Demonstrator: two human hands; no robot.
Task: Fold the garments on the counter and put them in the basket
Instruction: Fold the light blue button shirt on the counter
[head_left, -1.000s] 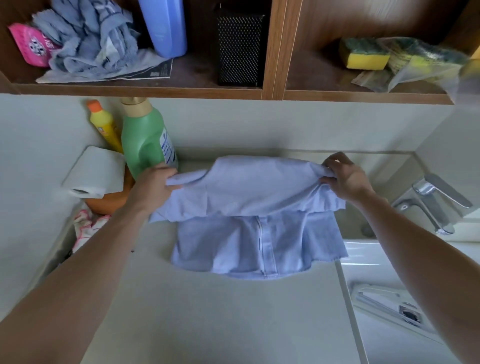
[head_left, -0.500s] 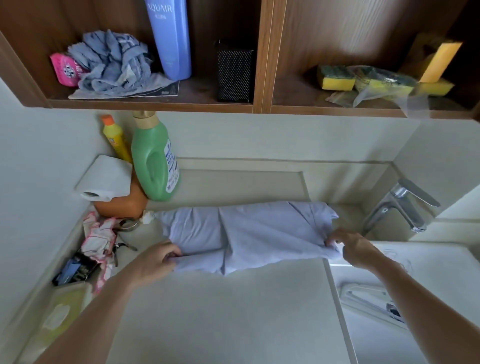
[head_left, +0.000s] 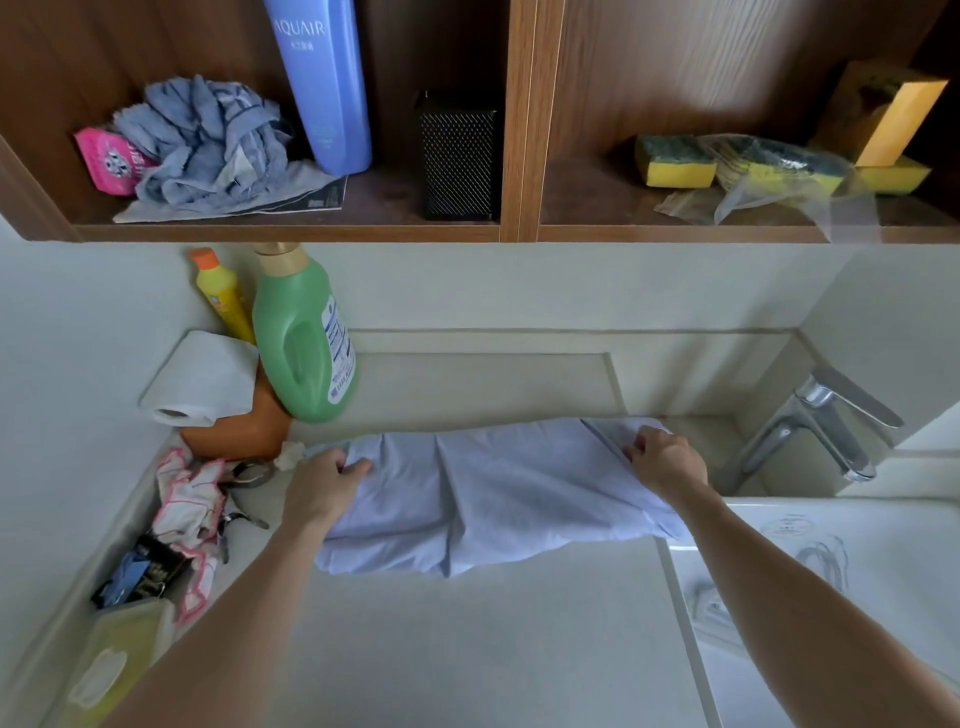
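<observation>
Now, in the head view, the pale blue cotton shirt (head_left: 498, 493) lies as a long folded band across the middle of the frame, on the off-white stone counter (head_left: 467, 649). Your left hand (head_left: 322, 491), centre left, has its fingers curled and pinches the band's far edge. Your right hand (head_left: 667, 462), centre right, pinches the far edge too — a grip at each end likely keeps the layers aligned and taut for the next fold. The shirt's right end reaches the white sink (head_left: 831, 545), below the chrome tap (head_left: 826, 421), so mind it. No basket shows in frame.
</observation>
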